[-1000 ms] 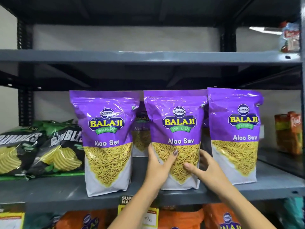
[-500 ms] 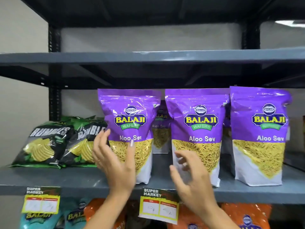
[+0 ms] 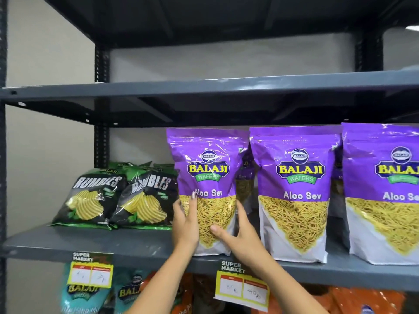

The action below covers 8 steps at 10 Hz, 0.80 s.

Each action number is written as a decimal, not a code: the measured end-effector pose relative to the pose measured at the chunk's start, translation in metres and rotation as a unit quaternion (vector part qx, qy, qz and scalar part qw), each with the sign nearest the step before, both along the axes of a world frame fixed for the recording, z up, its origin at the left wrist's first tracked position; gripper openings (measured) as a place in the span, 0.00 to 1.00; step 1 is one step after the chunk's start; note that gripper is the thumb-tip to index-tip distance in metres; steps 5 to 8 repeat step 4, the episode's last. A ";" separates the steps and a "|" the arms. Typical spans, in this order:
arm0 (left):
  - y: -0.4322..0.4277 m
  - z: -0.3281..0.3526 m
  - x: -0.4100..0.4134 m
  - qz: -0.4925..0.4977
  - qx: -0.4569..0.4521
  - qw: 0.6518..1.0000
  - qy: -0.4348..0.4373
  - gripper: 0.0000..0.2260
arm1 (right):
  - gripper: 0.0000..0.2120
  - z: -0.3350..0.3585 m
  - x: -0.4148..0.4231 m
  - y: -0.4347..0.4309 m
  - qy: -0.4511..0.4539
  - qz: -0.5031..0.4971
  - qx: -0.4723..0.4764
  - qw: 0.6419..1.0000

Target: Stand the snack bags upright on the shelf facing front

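Three purple Aloo Sev snack bags stand upright in a row on the grey shelf, labels to the front. My left hand grips the lower left edge of the leftmost purple bag. My right hand clasps that bag's lower right edge, thumb across its front. The middle purple bag and the right purple bag stand free of my hands. More purple bags show partly behind them.
Two black-and-green Rumbles chip bags lie leaning back at the shelf's left end. Yellow price tags hang from the shelf lip. Teal and orange bags fill the shelf below. The upper shelf runs close above the bag tops.
Both hands left the middle bag, moved left, and closed on the leftmost purple bag. The view has shifted left and closer.
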<state>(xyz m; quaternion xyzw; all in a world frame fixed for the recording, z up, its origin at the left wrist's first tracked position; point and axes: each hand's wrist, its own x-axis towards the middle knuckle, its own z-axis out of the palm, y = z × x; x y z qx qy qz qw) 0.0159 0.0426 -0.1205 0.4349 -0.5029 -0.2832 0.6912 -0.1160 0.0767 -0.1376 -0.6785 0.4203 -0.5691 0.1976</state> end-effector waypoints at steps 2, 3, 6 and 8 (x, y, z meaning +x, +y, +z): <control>-0.005 -0.003 -0.002 0.018 0.004 1.000 -0.020 0.22 | 0.37 0.002 -0.005 -0.002 0.007 0.005 0.011 1.000; -0.003 -0.004 0.000 0.038 -0.007 0.999 -0.034 0.32 | 0.42 0.004 -0.004 0.007 0.018 -0.004 0.027 0.999; 0.010 0.001 0.003 0.123 -0.064 0.989 -0.054 0.40 | 0.49 0.004 -0.009 0.021 0.059 -0.081 -0.004 0.995; 0.010 0.001 0.003 0.123 -0.064 0.989 -0.054 0.40 | 0.49 0.004 -0.009 0.021 0.059 -0.081 -0.004 0.995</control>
